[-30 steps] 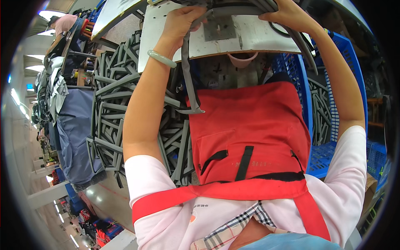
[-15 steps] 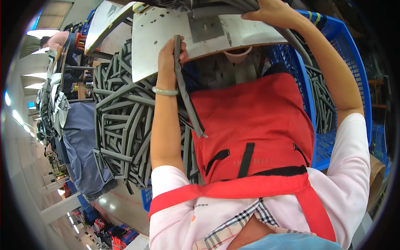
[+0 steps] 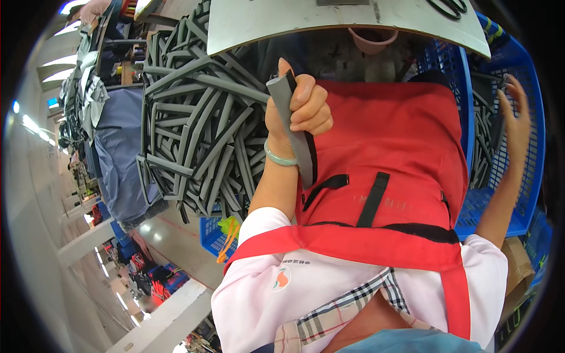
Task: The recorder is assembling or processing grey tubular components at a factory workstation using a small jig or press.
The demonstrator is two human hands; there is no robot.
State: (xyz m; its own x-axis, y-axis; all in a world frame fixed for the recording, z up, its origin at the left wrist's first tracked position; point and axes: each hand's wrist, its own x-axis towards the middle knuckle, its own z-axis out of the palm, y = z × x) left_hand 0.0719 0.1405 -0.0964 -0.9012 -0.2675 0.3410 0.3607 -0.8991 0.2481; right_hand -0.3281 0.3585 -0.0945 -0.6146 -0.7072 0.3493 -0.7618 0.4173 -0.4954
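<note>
In the head view, the left hand [image 3: 297, 109] was clenched around a grey strap [image 3: 292, 126] held upright before the red apron [image 3: 382, 159]. The right hand [image 3: 515, 120] was spread open and empty above a blue basket [image 3: 527, 194] holding dark straps [image 3: 485, 138]. A heap of grey strips [image 3: 200, 129] lay at the left.

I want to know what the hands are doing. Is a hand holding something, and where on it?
The left hand grips a flat grey strap near its upper end, the rest hanging below the fist. The right hand holds nothing, reaching into the blue crate.
</note>
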